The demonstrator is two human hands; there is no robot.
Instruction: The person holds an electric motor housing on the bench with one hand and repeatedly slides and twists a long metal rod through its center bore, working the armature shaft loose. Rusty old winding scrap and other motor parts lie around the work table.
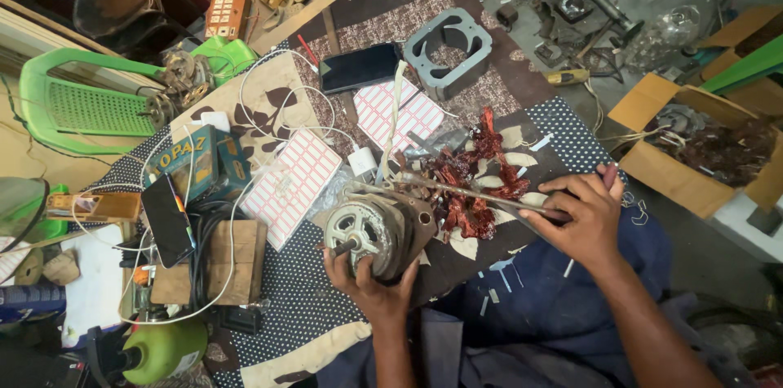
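My left hand [371, 286] grips a round grey electric motor [377, 229] from below, with its shaft and end cap turned toward me. My right hand [581, 217] is closed on the handle of a long thin metal rod [465, 190], which runs left across the top of the motor. A tangle of reddish copper wire [477, 180] sits just behind the motor, on the patterned cloth [302, 274].
A grey metal motor frame [448, 49], a dark phone [359, 67] and sheets of white labels [289, 184] lie on the cloth. A second phone [167, 221], a wooden block [236, 261] and white cables are at left. A cardboard box [701, 151] of copper scrap stands at right.
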